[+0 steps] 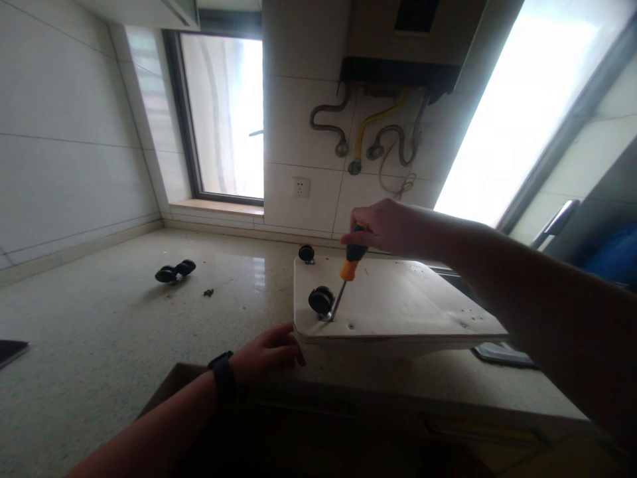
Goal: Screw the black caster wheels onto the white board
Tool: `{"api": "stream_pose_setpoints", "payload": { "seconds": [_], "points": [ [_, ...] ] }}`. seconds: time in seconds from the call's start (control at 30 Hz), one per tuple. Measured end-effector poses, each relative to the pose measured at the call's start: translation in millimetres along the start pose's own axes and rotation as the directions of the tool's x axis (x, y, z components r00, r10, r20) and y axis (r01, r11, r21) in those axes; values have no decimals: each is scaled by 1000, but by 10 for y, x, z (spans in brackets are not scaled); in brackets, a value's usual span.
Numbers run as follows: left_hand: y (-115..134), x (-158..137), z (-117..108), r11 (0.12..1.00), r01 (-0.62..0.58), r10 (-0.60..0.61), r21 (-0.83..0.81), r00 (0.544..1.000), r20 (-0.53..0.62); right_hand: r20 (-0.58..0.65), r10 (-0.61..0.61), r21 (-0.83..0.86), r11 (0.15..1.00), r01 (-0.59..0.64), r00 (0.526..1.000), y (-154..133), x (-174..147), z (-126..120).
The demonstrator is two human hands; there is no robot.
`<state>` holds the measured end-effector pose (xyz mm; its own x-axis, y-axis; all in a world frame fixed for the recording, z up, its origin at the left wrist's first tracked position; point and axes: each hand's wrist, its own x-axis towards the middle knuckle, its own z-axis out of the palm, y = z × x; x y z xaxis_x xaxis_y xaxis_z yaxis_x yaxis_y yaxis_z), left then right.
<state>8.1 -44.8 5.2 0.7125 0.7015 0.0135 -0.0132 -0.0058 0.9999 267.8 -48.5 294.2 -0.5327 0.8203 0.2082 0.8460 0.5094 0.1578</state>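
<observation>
My right hand [378, 226] is wrapped round the dark and yellow handle of a screwdriver [350, 264]. The shaft slants down to the metal mounting plate of a black caster wheel [321, 301], at the near left corner of a white board [388, 299]. Another caster [306, 253] sits at the board's far left corner. Against the board's left edge rests my left hand [269, 348], its fingers stretched out and partly under the edge. A dark watch band [222, 373] is on that wrist. Small screw heads and holes show towards the board's right end.
Two loose caster wheels [175, 271] lie on the speckled countertop [119, 332], with a small heap of screws [208, 292] nearby. Behind are a wall socket [301, 187] and a water heater [413, 40] with hoses. A sink edge [502, 354] shows beyond the board's right end.
</observation>
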Motion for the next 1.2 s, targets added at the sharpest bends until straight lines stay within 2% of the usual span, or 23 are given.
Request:
{"api": "stream_pose_setpoints", "payload": {
  "seconds": [0.1,0.27,0.37,0.5,0.6,0.67,0.73,0.87,0.93,1.03,1.1,1.17,1.2],
  "points": [
    [7,-7,4,1000,9,-9,18,1000,-13,-27,112,-107,988,-114,993,-19,-7,41],
    [30,-18,8,1000,20,-20,-14,1000,6,173,-16,197,980,-19,985,55,-84,-95],
    [33,-18,13,1000,15,-15,-27,1000,6,176,-83,235,971,40,981,90,-75,-157],
    [10,-10,6,1000,9,-9,-19,1000,-2,62,-82,108,991,75,995,40,-13,-93],
    [-9,-5,-2,1000,3,-3,-20,1000,9,5,50,-59,997,-50,999,-21,14,-9],
    [-13,-4,-4,1000,7,-7,-28,1000,3,19,137,-127,983,-133,990,-44,6,3],
    [-11,-7,-2,999,10,-10,-31,1000,-3,80,124,-70,991,-118,989,-48,-21,-37],
    [4,-14,3,1000,-7,7,-21,1000,16,247,-50,197,980,1,968,-23,-86,-183],
    [13,-15,5,1000,-11,11,-13,1000,14,260,-88,231,973,26,961,-12,-89,-222],
    [25,-16,7,1000,-14,14,-8,1000,13,205,-49,139,990,21,978,-11,-45,-194],
    [32,-18,7,1000,-11,11,-5,1000,21,140,19,-46,999,-13,990,-19,-2,-137],
    [36,-20,6,1000,-10,10,-4,1000,20,69,78,-236,970,-60,995,-24,26,-82],
    [37,-22,6,1000,-9,9,-6,1000,18,57,93,-279,957,-74,994,-23,29,-64]
  ]
}}
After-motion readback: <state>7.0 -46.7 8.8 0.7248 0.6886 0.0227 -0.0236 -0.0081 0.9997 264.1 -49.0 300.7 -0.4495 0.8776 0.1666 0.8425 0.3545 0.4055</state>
